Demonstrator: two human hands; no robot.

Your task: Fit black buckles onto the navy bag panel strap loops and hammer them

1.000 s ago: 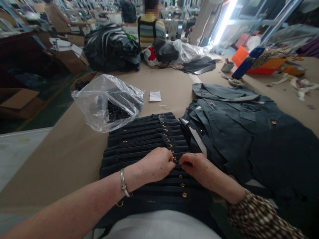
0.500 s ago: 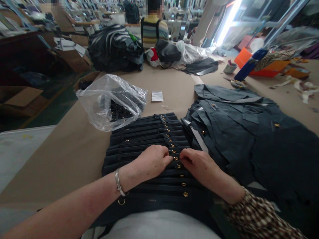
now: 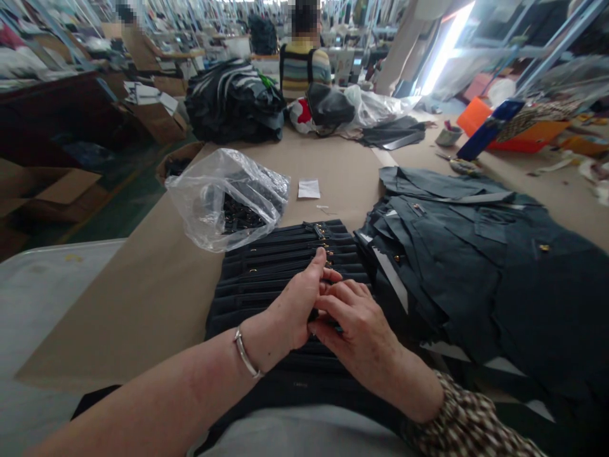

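A row of dark zippered pieces lies overlapped in front of me, with gold zipper sliders along the right side. My left hand is turned on its side over the row, thumb pointing up and fingers curled. Against its palm press the bent fingers of my right hand. Something small and dark shows between the hands, too covered to name. Both hands hide the middle sliders.
A clear plastic bag with dark parts inside stands behind the row. Dark cut pieces are heaped at right. Farther back are a white paper square, an orange bin and a seated person.
My hands have left the sliders they were pinching and come together. The left hand has rolled thumb-up, and the right has moved left onto its palm. The view has shifted slightly left.
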